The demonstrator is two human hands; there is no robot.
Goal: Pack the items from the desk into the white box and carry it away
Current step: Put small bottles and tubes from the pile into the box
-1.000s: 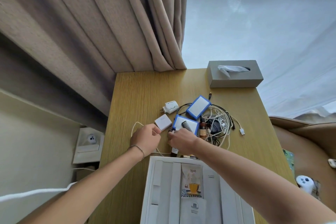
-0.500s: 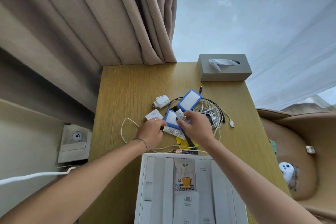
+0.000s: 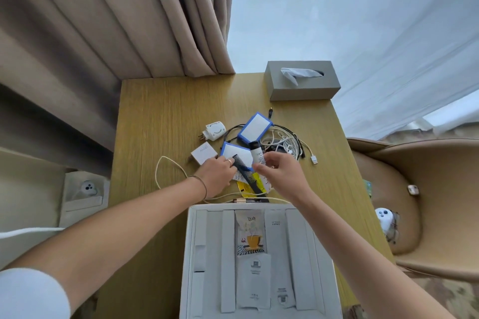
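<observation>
The open white box (image 3: 190, 254) sits at the desk's near edge and holds flat sachets, one showing a yellow cup (image 3: 251, 237). Just beyond it my right hand (image 3: 283, 175) pinches a small white tube with a black cap (image 3: 257, 155). My left hand (image 3: 216, 176) grips the upper end of a black comb (image 3: 247, 179), which slants over a yellow packet (image 3: 256, 182). Two blue-framed white cards (image 3: 255, 128) (image 3: 234, 151), a round white plug (image 3: 214, 132), a square white adapter (image 3: 203, 154) and a tangle of cables (image 3: 286, 142) lie behind the hands.
A grey tissue box (image 3: 302, 84) stands at the desk's far right corner. A white cable loop (image 3: 166, 171) lies left of my hands. Curtains hang behind the desk. A beige chair (image 3: 427, 215) with a white controller (image 3: 386, 217) is on the right.
My right hand has picked the white tube out of the pile. My left hand has shifted right onto the comb, which now tilts over the lower blue card.
</observation>
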